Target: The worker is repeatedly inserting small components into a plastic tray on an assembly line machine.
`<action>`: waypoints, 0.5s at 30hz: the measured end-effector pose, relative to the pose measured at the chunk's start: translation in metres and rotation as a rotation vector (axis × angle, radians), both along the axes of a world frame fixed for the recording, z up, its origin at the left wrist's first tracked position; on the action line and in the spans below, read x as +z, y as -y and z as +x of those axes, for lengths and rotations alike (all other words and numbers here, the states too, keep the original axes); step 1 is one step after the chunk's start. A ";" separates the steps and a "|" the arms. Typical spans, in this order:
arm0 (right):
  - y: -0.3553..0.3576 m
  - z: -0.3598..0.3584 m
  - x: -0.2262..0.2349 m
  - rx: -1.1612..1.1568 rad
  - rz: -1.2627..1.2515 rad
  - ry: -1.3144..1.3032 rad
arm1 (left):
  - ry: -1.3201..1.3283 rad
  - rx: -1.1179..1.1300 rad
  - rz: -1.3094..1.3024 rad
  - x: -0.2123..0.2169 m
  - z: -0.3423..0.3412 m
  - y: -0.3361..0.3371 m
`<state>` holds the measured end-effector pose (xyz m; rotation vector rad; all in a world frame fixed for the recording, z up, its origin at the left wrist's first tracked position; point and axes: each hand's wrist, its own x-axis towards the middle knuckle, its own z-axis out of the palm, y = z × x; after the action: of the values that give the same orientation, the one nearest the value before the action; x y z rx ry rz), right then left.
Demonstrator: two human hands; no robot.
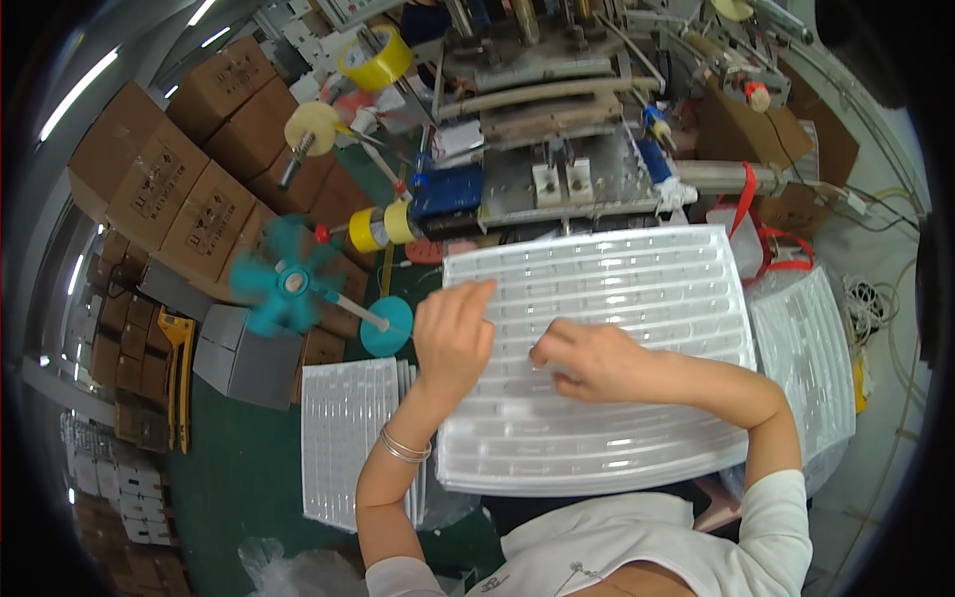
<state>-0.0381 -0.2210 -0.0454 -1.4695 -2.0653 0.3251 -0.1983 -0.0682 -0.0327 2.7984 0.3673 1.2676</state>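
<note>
A stack of white ribbed plastic trays (pixel 637 269) lies in front of me, its long grooves running from left to right. Small pieces seem to sit in the grooves, too small to name. My left hand (pixel 455 333) rests at the left edge of the top tray, its fingers stretched out and slightly bent. Over the middle of the same tray is my right hand (pixel 597 360), its fingers curled into a pinch. Whatever may be between those fingertips is hidden.
Beyond the trays stands a metal press machine (pixel 557 184). A teal fan (pixel 291 284) is to the left, with yellow tape rolls (pixel 366 230) near it. More trays lie at left (pixel 348 438) and right (pixel 806 358). Cardboard boxes (pixel 164 204) are piled at far left.
</note>
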 end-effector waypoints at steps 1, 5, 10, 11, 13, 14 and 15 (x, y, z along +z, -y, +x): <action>-0.004 0.012 0.005 -0.117 0.079 -0.038 | -0.043 0.017 0.047 -0.004 0.004 -0.001; -0.010 0.067 0.005 -0.346 0.058 0.051 | -0.092 0.047 0.047 -0.022 0.030 -0.014; -0.004 0.099 0.018 -0.546 0.061 -0.404 | -0.032 0.065 0.023 -0.016 0.086 -0.027; -0.005 0.106 0.021 -0.593 0.060 -0.462 | -0.004 0.109 0.016 -0.008 0.102 -0.031; -0.005 0.117 0.028 -0.604 0.083 -0.441 | -0.032 0.143 0.056 0.006 0.134 -0.042; -0.008 0.120 0.031 -0.603 0.167 -0.454 | -0.064 0.207 0.102 0.013 0.148 -0.046; -0.009 0.122 0.035 -0.603 0.248 -0.464 | -0.097 0.270 0.144 0.018 0.162 -0.049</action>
<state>0.0835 -0.2120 -0.0104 -1.5954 -1.1880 0.1387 -0.0360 -0.0191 -0.0151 3.0210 0.7084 1.2523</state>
